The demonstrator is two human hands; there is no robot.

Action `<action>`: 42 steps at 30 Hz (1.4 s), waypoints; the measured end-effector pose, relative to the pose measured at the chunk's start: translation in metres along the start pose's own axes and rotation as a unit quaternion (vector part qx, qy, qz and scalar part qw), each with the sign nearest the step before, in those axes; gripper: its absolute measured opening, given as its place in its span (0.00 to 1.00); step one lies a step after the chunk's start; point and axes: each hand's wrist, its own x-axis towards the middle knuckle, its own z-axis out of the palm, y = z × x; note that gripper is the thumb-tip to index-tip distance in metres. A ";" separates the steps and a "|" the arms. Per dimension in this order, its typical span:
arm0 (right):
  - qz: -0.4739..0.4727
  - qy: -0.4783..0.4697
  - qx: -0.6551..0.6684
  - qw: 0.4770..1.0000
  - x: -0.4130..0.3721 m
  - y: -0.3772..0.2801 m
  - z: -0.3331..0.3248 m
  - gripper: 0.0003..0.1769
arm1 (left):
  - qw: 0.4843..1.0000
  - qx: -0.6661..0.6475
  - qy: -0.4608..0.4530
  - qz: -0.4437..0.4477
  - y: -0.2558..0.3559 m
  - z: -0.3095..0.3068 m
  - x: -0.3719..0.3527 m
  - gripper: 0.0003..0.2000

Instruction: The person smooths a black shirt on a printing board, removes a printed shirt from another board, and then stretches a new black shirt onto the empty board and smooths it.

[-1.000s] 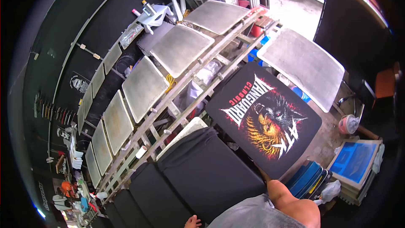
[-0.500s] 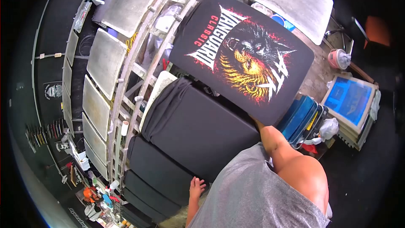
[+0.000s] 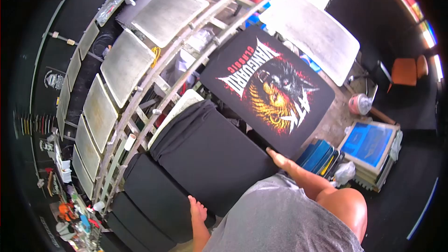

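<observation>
A black T-shirt point(image 3: 268, 88) printed with a red, white and yellow "Vanguard Classic" design lies flat on a platen ahead of me. My right hand point(image 3: 277, 158) rests at its near corner, fingers stretched out and touching the fabric edge. A plain black shirt point(image 3: 210, 154) covers the platen just left of it. My left hand point(image 3: 197, 207) lies on that shirt's near edge with fingers apart. Neither hand holds anything. My grey shirt hides both forearms' lower parts.
Several bare grey platens point(image 3: 116, 67) line a wooden rail frame point(image 3: 154, 112) on the left, and another platen point(image 3: 310, 35) stands beyond the printed shirt. Blue screen frames point(image 3: 368, 144) are stacked on the floor at right, beside a tape roll point(image 3: 358, 103). More black-covered platens point(image 3: 154, 198) sit near left.
My view has swung slightly. My right hand has come out from under the printed shirt's near edge and now shows on it; my left hand has slid further onto the plain black shirt.
</observation>
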 end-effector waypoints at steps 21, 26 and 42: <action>0.037 -0.119 0.005 0.992 0.057 -0.082 0.021 0.50 | 0.958 -0.206 -0.196 0.045 -0.011 0.005 0.020 0.47; 0.095 -0.115 0.054 0.987 0.071 -0.072 0.020 0.51 | 0.954 -0.211 -0.207 0.049 -0.019 -0.003 0.037 0.46; -0.526 0.052 -0.223 0.819 0.134 -0.285 0.053 0.21 | 0.694 0.323 0.285 0.577 0.165 -0.009 0.071 0.16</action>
